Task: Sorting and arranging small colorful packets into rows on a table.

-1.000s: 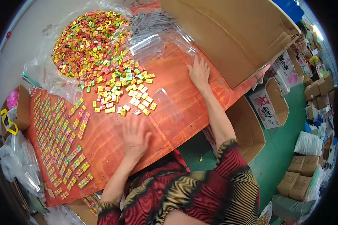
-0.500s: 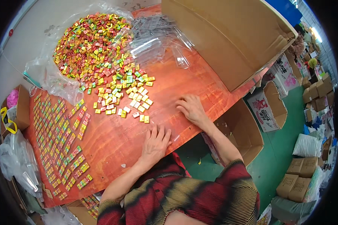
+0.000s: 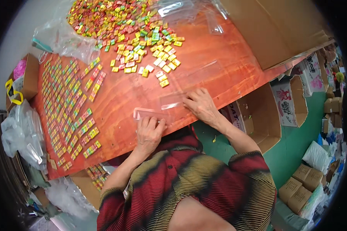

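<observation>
Both my hands are over the near edge of the red-brown table. A clear plastic tray [image 3: 142,112] lies at the fingertips of my left hand [image 3: 149,133], whose curled fingers grip its near side. My right hand [image 3: 202,106] has its fingers bent together at the end of a second clear plastic piece [image 3: 169,103], low over the tabletop. Their transparent edges overlap, so I cannot tell whether the pieces touch. Beyond them are loose small yellow, red and green boxes [image 3: 164,57], some spilling toward me from a large heap [image 3: 112,23].
Rows of small coloured boxes [image 3: 71,104] cover the table's left side. More clear plastic pieces [image 3: 214,23] lie at the back. A large cardboard box [image 3: 281,30] stands at the back right. An open carton [image 3: 262,115] sits below the table's right edge. Plastic bags [image 3: 23,131] hang at the left.
Clear plastic pieces now show at both hands. My view has shifted, so the table contents sit higher and further right. My right hand's fingers have closed more.
</observation>
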Tool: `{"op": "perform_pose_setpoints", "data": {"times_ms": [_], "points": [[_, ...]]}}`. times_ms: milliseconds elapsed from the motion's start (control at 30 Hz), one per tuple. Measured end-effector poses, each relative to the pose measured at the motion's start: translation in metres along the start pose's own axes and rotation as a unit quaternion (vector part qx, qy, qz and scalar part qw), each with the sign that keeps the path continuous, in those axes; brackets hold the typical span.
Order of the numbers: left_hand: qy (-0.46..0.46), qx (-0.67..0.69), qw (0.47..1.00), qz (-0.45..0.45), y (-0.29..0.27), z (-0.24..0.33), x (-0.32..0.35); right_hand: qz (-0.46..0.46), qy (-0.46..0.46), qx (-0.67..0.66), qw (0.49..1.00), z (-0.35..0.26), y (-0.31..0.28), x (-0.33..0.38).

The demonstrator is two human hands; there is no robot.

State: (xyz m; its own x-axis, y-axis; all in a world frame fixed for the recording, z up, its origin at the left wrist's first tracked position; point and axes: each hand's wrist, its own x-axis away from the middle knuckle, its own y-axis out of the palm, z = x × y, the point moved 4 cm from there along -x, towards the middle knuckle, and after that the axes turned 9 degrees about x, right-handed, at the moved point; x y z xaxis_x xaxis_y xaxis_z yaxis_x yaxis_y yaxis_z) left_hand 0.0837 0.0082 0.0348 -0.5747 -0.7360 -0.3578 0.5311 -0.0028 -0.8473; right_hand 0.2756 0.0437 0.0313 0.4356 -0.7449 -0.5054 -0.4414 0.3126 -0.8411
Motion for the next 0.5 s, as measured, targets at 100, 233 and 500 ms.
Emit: {"op": "perform_pose_setpoints", "data": {"times_ms": [100, 233, 500], "points": [[-0.031, -0.009, 0.999, 0.017, -0.01, -0.011, 0.012, -0.086, 0.017, -0.029, 0.996, -0.009, 0.005, 0.001], [-0.065, -0.008, 0.997, 0.028, -0.017, -0.021, 0.015, -0.194, 0.01, 0.008, 0.981, -0.014, 0.006, -0.013], [-0.09, 0.026, 0.994, 0.052, -0.022, -0.026, 0.022, -0.158, -0.062, -0.064, 0.983, -0.033, 0.019, -0.027]]}}
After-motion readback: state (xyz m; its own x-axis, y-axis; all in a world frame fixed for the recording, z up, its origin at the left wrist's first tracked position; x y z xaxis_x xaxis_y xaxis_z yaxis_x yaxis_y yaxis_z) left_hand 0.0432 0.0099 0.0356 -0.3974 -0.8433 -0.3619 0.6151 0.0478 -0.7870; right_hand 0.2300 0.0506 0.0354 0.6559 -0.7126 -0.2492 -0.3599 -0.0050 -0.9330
